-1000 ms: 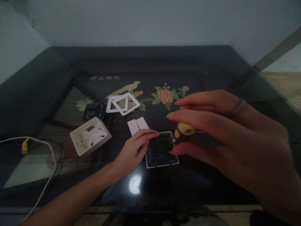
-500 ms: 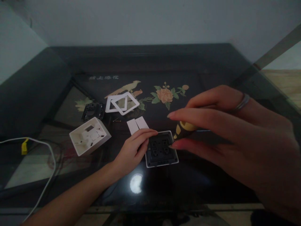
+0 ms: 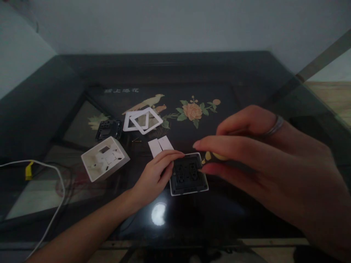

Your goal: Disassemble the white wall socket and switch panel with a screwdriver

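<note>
A black switch module in a white box (image 3: 188, 175) lies on the dark table in front of me. My left hand (image 3: 153, 175) grips its left side, fingers over the upper left edge. On the right, my right hand (image 3: 263, 157), with a ring on one finger, pinches the black and yellow handle of a screwdriver (image 3: 208, 157) between thumb and fingers. The screwdriver points at the module's right edge; its tip is hidden by the thumb. Two white switch rockers (image 3: 160, 145) lie just beyond my left hand.
To the left stands an open white wall box (image 3: 105, 159). Behind it are a black mounting plate (image 3: 109, 129), two overlapping white frames (image 3: 145, 120) and small screws (image 3: 136, 140). A white cable (image 3: 59, 175) with a yellow tag (image 3: 28, 171) runs along the left.
My right hand's fingers have shifted round the screwdriver handle, which now shows less between them. My left hand and the switch module have stayed in place.
</note>
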A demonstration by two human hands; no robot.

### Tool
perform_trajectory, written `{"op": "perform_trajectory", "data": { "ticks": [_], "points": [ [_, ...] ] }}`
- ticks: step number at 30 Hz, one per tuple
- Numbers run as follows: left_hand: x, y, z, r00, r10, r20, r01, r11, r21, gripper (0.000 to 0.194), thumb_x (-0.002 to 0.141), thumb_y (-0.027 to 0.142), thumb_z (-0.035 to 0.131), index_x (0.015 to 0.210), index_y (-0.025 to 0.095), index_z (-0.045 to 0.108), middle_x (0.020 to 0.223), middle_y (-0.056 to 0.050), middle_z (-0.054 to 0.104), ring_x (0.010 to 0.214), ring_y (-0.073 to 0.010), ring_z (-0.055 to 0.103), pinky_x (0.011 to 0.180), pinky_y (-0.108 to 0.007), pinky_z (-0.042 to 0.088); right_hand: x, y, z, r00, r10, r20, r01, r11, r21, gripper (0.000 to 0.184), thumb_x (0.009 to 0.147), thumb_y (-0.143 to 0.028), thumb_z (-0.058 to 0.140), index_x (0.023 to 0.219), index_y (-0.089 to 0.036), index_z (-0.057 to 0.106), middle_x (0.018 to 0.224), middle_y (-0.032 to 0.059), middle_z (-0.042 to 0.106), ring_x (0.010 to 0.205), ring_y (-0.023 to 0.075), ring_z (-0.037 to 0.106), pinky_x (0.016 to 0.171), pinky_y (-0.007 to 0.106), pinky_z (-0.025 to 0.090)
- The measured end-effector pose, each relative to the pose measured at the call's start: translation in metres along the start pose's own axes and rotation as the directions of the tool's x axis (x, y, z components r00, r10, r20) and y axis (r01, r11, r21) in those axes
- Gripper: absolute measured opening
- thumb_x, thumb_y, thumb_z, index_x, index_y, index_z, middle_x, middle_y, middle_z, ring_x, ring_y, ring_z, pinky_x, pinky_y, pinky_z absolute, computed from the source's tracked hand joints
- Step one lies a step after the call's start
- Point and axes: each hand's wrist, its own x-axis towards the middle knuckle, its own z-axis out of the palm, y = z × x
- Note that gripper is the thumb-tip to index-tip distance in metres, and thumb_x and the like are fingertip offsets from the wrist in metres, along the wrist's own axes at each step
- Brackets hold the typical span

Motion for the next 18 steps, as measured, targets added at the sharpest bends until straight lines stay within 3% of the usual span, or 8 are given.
{"op": "perform_trajectory", "data": {
  "ticks": [2,4,7,9,12,15,18],
  "points": [
    [0.000,0.000,0.000,1.000,0.014,-0.001,-0.014,1.000,-0.005,0.036,0.095,0.005,0.042,0.122,0.021,0.060,0.120,-0.007,0.067,0.112,-0.0189,0.064,0.098,-0.037,0.055,0.000,-0.001,-0.002,0.998,0.054,0.013,-0.055,0.998,0.041,0.021,0.098,-0.034,0.049,0.108,-0.032,0.067,0.096,-0.0027,0.070,0.073,0.0137,0.069,0.062,0.023,0.057],
    [0.000,-0.001,0.000,1.000,0.017,-0.001,-0.017,1.000,0.000,0.036,0.095,0.005,0.042,0.122,0.021,0.059,0.120,-0.006,0.066,0.113,-0.0180,0.063,0.100,-0.036,0.054,-0.001,-0.001,-0.006,0.995,0.035,0.089,-0.046,0.991,0.125,0.025,0.097,-0.030,0.050,0.119,-0.032,0.061,0.102,-0.0047,0.072,0.078,0.0130,0.071,0.067,0.020,0.058],
    [-0.001,-0.003,0.001,1.000,0.012,0.000,-0.012,1.000,0.003,0.036,0.095,0.004,0.042,0.122,0.021,0.059,0.120,-0.005,0.065,0.114,-0.0166,0.062,0.101,-0.033,0.053,-0.001,0.001,-0.007,0.983,-0.068,0.168,0.042,0.987,0.158,0.034,0.097,-0.021,0.048,0.131,-0.025,0.052,0.122,-0.0015,0.069,0.101,0.0135,0.069,0.085,0.020,0.058],
    [-0.001,-0.004,0.002,1.000,0.012,0.000,-0.012,1.000,-0.006,0.036,0.095,0.004,0.042,0.122,0.022,0.059,0.120,-0.005,0.065,0.113,-0.0162,0.062,0.100,-0.033,0.053,0.000,0.000,-0.003,0.983,-0.124,0.134,0.114,0.990,0.079,0.030,0.097,-0.023,0.048,0.126,-0.022,0.054,0.134,0.0049,0.062,0.114,0.0185,0.064,0.092,0.028,0.056],
    [-0.001,-0.004,0.002,1.000,0.014,0.000,-0.014,1.000,-0.012,0.036,0.095,0.005,0.043,0.122,0.023,0.058,0.119,-0.005,0.066,0.112,-0.0173,0.063,0.099,-0.034,0.053,0.001,-0.003,0.006,0.992,-0.130,-0.003,0.130,0.990,-0.059,0.022,0.096,-0.035,0.053,0.112,-0.022,0.062,0.116,0.0087,0.066,0.098,0.0230,0.067,0.081,0.036,0.058],
    [-0.001,-0.004,0.001,1.000,0.029,-0.003,-0.029,1.000,-0.001,0.036,0.094,0.004,0.042,0.122,0.021,0.058,0.119,-0.006,0.066,0.114,-0.0177,0.063,0.099,-0.034,0.053,0.002,-0.005,0.008,0.996,-0.062,-0.068,0.059,0.997,-0.039,0.018,0.094,-0.027,0.057,0.109,-0.023,0.065,0.093,0.0029,0.068,0.078,0.0158,0.067,0.069,0.026,0.057],
    [-0.001,-0.004,0.000,1.000,0.030,0.000,-0.030,0.999,0.013,0.036,0.095,0.003,0.041,0.122,0.021,0.058,0.119,-0.006,0.065,0.114,-0.0164,0.062,0.100,-0.033,0.053,0.001,-0.001,0.001,0.999,-0.050,0.005,0.049,0.997,0.067,0.030,0.094,-0.016,0.051,0.120,-0.023,0.063,0.105,0.0003,0.071,0.085,0.0124,0.069,0.078,0.019,0.058]
  ]
}}
